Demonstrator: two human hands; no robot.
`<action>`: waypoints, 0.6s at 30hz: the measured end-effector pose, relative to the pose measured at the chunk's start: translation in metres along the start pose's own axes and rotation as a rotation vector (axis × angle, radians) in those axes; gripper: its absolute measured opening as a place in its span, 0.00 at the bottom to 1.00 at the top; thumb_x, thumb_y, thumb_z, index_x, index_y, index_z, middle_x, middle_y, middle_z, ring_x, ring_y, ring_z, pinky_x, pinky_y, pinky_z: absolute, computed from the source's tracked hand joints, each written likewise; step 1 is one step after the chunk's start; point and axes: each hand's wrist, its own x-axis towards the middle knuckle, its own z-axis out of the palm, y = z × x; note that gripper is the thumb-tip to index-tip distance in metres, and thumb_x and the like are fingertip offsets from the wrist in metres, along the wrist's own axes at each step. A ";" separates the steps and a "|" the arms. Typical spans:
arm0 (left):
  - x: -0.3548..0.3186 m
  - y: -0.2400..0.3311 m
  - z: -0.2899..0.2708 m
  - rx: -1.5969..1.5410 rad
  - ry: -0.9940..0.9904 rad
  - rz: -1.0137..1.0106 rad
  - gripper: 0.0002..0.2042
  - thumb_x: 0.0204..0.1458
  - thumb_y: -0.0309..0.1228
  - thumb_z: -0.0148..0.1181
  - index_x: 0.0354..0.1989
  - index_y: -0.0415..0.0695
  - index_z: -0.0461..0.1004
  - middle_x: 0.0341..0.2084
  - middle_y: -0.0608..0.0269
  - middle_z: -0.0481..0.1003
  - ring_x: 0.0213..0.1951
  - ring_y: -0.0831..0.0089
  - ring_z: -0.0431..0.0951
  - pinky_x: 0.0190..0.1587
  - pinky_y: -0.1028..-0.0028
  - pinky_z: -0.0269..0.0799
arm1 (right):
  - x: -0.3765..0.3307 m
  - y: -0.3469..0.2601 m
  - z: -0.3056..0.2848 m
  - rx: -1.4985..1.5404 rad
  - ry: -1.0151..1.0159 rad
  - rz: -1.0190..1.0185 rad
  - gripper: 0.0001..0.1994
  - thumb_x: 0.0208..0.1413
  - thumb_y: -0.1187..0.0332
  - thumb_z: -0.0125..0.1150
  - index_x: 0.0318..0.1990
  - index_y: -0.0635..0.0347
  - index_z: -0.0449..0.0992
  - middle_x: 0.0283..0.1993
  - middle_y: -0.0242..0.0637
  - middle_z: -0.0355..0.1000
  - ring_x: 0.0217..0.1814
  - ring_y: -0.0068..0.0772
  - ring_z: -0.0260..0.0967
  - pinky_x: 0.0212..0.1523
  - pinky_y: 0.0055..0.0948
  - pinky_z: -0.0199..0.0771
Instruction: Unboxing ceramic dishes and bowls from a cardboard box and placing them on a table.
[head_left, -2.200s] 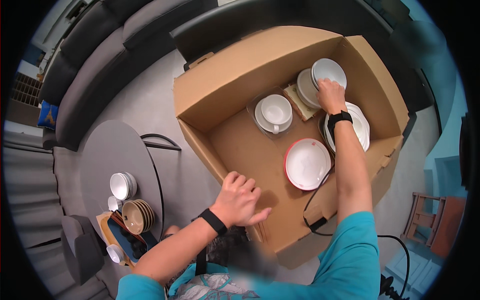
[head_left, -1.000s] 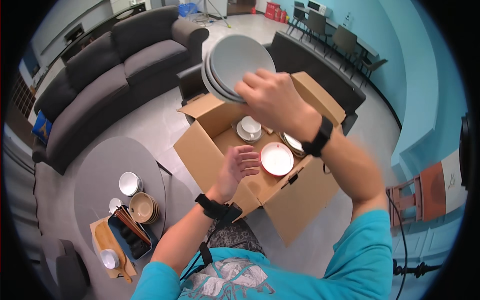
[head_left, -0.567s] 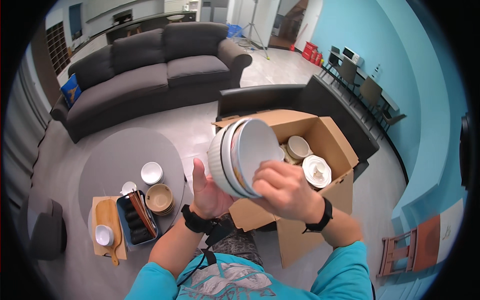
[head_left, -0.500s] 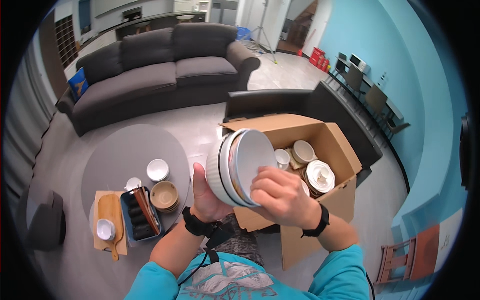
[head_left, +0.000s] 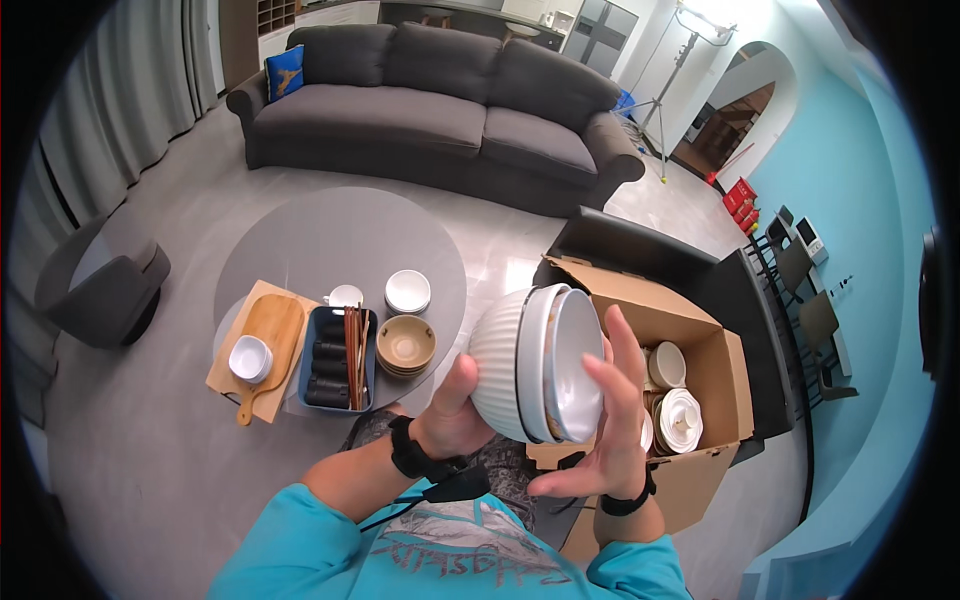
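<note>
A nested stack of white bowls [head_left: 500, 365], the outermost ribbed, is tipped on its side in front of me with the openings facing right. My left hand [head_left: 455, 422] is closed on the stack's left and lower side; its far fingers are hidden behind the bowls. Beside the rims, my right hand [head_left: 620, 430] is open, thumb and fingers spread; whether a fingertip touches the inner bowl I cannot tell. Behind and to the right stands an open cardboard box [head_left: 738, 370] holding a beige bowl [head_left: 666, 366] and stacked white dishes [head_left: 680, 420].
On the round grey table [head_left: 300, 225] are brown bowls [head_left: 406, 342], a white bowl [head_left: 407, 290], a cup [head_left: 345, 296], a blue tray [head_left: 338, 398] with black items and chopsticks, and wooden boards [head_left: 272, 325] bearing a small bowl [head_left: 250, 358]. A sofa [head_left: 400, 120] stands beyond.
My right hand has let go of the inner bowl and spread its fingers. The stack has shifted right and turned more sideways in my left hand. My view has turned left.
</note>
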 end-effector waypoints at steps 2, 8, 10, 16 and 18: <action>-0.002 0.000 -0.001 0.000 0.022 -0.009 0.48 0.45 0.59 0.60 0.66 0.39 0.46 0.60 0.54 0.59 0.62 0.66 0.60 0.62 0.65 0.58 | 0.001 0.005 0.004 0.029 0.005 -0.012 0.56 0.28 0.42 0.76 0.64 0.59 0.53 0.69 0.65 0.37 0.71 0.65 0.41 0.65 0.54 0.48; -0.006 -0.007 -0.007 0.315 0.056 0.116 0.53 0.38 0.55 0.69 0.65 0.39 0.43 0.58 0.54 0.56 0.61 0.65 0.58 0.62 0.65 0.55 | -0.018 0.000 0.032 0.553 0.183 0.245 0.56 0.32 0.51 0.76 0.67 0.59 0.45 0.71 0.59 0.32 0.73 0.54 0.38 0.68 0.47 0.44; -0.010 -0.011 -0.004 0.349 0.046 0.135 0.53 0.36 0.50 0.73 0.65 0.40 0.43 0.58 0.53 0.57 0.61 0.64 0.57 0.62 0.66 0.54 | -0.024 -0.003 0.039 0.603 0.276 0.277 0.57 0.32 0.49 0.75 0.67 0.58 0.42 0.72 0.54 0.32 0.72 0.51 0.40 0.68 0.47 0.46; -0.014 -0.022 -0.010 0.743 -0.028 0.308 0.55 0.31 0.50 0.76 0.64 0.39 0.47 0.56 0.47 0.59 0.57 0.59 0.63 0.58 0.64 0.59 | -0.039 -0.016 0.045 0.801 0.478 0.642 0.59 0.31 0.41 0.73 0.67 0.60 0.42 0.69 0.49 0.45 0.68 0.48 0.50 0.63 0.44 0.59; -0.013 -0.026 -0.013 0.857 -0.050 0.372 0.56 0.30 0.49 0.77 0.64 0.37 0.46 0.57 0.45 0.58 0.57 0.58 0.63 0.58 0.64 0.60 | -0.041 -0.017 0.044 0.886 0.473 0.712 0.58 0.30 0.41 0.73 0.66 0.59 0.45 0.66 0.48 0.50 0.66 0.46 0.55 0.61 0.43 0.63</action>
